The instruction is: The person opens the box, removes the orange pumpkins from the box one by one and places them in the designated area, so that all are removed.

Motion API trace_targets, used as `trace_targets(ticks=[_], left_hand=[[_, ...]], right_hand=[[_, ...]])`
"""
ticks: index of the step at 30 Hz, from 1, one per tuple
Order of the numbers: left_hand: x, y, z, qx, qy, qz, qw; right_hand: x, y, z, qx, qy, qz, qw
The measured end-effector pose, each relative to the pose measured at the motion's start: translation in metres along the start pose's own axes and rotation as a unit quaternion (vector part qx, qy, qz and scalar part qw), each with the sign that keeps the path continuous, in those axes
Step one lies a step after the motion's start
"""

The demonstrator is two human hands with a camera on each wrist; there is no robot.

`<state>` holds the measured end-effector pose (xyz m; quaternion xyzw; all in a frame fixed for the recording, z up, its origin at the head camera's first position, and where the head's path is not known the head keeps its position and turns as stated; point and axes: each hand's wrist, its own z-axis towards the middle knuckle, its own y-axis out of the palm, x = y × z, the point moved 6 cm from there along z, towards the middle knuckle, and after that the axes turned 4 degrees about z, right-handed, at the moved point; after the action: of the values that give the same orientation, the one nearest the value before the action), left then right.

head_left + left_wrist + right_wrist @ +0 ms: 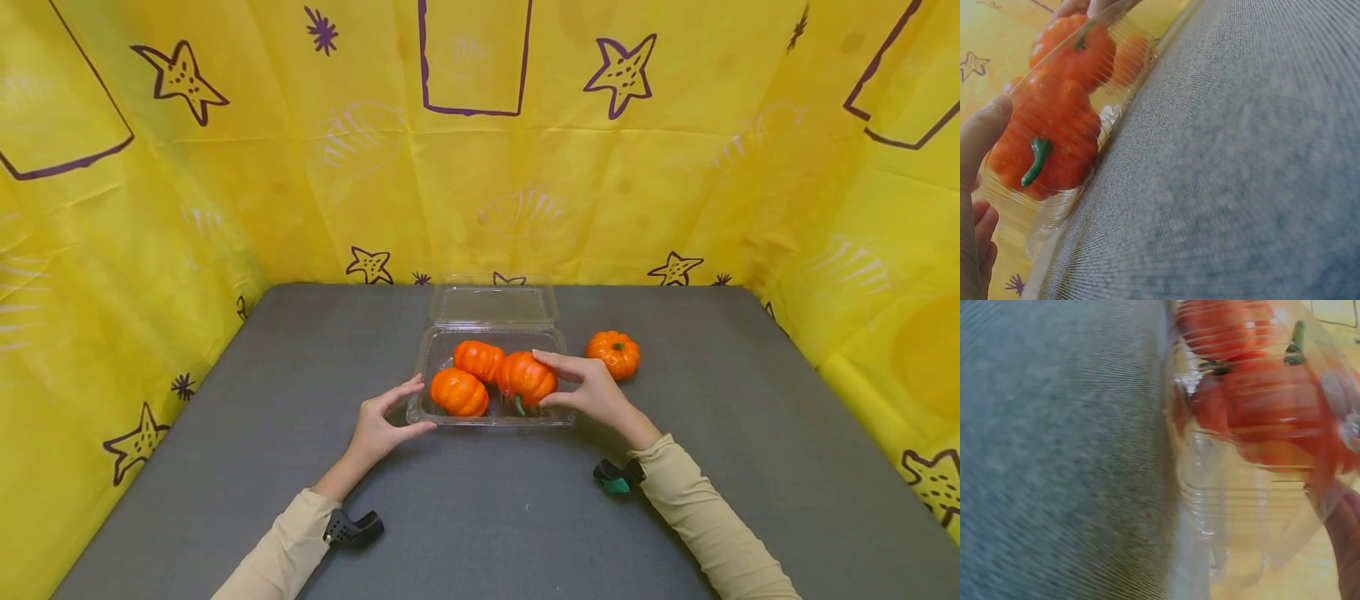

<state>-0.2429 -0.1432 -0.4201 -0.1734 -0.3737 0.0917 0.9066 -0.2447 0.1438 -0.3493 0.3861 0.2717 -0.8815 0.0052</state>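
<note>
A clear plastic clamshell box (423, 358) sits on the grey table with its lid (495, 304) folded back. Inside, on the left, are two small orange pumpkins, a front one (459, 393) and a rear one (480, 360). My right hand (596, 393) grips a third pumpkin (527, 377) between thumb and fingers over the box's right part, its green stem pointing toward me. At the front left corner, the left hand (381, 423) holds the box, thumb at the front rim and fingers along the side. The left wrist view shows that thumb (988, 125) beside the ribbed wall.
Another orange pumpkin (617, 357) stands on the table (480, 517) right of the box, just beyond the right hand. Yellow cloth (480, 200) with starfish drawings hangs behind the table and at both sides. Dark bands (354, 528) are worn at the wrists.
</note>
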Motion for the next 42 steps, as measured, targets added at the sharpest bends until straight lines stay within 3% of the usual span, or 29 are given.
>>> trace_targets(ticks=[7,14,19,24,29,35,42], left_hand=[[0.001,-0.001,0.0,0.006,0.02,-0.005,0.9998],[0.002,0.0,0.002,0.0,0.001,0.006,1.0],[0.019,-0.002,0.006,0.0,0.007,0.008,0.9999],[0.03,-0.003,0.009,-0.003,0.0,0.013,0.9999],[0.031,-0.003,0.008,-0.006,-0.005,0.014,0.9999],[0.031,-0.003,0.007,-0.004,-0.002,0.013,0.9999],[0.03,-0.003,0.007,-0.012,-0.015,0.017,0.9997]], right_hand=[[0.01,-0.005,0.001,0.002,0.084,0.095,0.992],[0.015,-0.007,0.0,-0.012,0.083,0.13,0.988],[0.02,-0.006,-0.001,-0.023,0.103,0.174,0.979],[0.02,-0.011,-0.002,-0.019,0.136,0.153,0.979],[0.021,-0.02,-0.004,-0.024,0.128,0.124,0.984],[0.039,-0.04,-0.011,0.019,0.158,0.158,0.975],[0.038,-0.071,-0.016,0.068,0.154,0.137,0.976]])
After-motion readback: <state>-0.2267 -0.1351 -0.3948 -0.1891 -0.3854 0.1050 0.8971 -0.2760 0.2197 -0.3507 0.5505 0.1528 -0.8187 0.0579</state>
